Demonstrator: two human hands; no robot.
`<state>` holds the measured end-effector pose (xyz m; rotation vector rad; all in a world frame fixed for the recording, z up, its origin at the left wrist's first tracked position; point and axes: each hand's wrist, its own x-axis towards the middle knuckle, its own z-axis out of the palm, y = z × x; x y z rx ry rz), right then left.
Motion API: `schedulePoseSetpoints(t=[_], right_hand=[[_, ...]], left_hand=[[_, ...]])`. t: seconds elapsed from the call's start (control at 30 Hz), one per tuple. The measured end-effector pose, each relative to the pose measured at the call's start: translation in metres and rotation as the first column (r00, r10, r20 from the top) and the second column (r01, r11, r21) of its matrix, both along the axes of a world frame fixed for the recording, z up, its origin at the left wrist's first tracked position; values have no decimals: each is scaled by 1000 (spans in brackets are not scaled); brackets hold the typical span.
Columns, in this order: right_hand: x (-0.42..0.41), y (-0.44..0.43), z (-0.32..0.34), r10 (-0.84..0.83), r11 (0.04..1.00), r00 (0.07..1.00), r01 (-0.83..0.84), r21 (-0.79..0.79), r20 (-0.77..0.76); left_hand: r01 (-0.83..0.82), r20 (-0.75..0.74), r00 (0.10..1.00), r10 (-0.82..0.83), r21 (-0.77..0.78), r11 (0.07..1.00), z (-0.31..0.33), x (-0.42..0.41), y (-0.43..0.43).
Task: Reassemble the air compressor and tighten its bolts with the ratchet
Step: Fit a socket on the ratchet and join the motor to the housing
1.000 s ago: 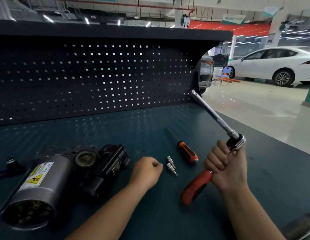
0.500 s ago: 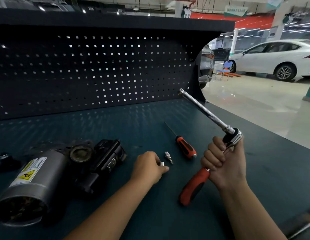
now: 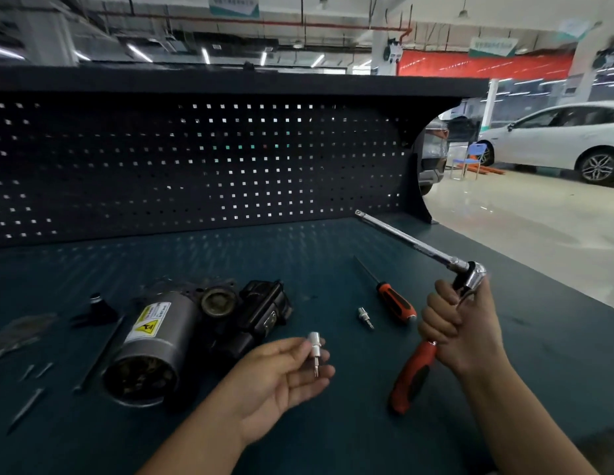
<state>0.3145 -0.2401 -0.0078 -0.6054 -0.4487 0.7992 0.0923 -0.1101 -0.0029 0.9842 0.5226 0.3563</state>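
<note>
Gripping the ratchet just below its head, your right hand is curling tightly around it. Your left hand, palm up, is lightly pinching a bit socket near the air compressor lying on the bench.

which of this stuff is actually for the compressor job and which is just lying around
In use: orange-handled ratchet, in right hand; silver bit socket, in left hand; grey cylindrical air compressor; spare bit socket.
Lying about: orange-black screwdriver; blue chair; white car.

Bright ceiling strip lights, dim bench, wide-angle bending at blurred edges.
</note>
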Motion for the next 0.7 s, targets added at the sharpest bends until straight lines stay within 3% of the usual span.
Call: schedulePoseSetpoints(t=[0.17, 0.33, 0.4, 0.47, 0.53, 0.6, 0.63, 0.7], right_hand=[[-14, -11, 23, 70, 993, 978, -50, -107, 199], [-20, -22, 33, 79, 994, 975, -61, -93, 209], [-18, -25, 30, 231, 972, 966, -235, 18, 118], [-20, -26, 28, 441, 883, 896, -442, 159, 43], [-21, -30, 27, 439, 872, 894, -448, 197, 89], [-14, -29, 23, 498, 836, 861, -509, 206, 103], [-14, -31, 21, 559, 786, 822, -567, 246, 106], [-14, -35, 20, 555, 779, 825, -561, 280, 107]], left_hand=[[47, 127, 991, -43, -30, 998, 19, -29, -2], [130, 117, 985, -130, 10, 991, 21, -36, -13], [152, 50, 987, -155, 56, 987, 14, -32, -19], [124, -81, 991, -111, 188, 974, -1, -22, -25], [80, -213, 977, 20, 452, 888, -16, -2, -28], [103, -311, 934, 178, 709, 697, -27, 24, -26], [119, -337, 907, 254, 782, 612, -29, 38, -25], [107, -339, 864, 372, 847, 521, -31, 67, -19]])
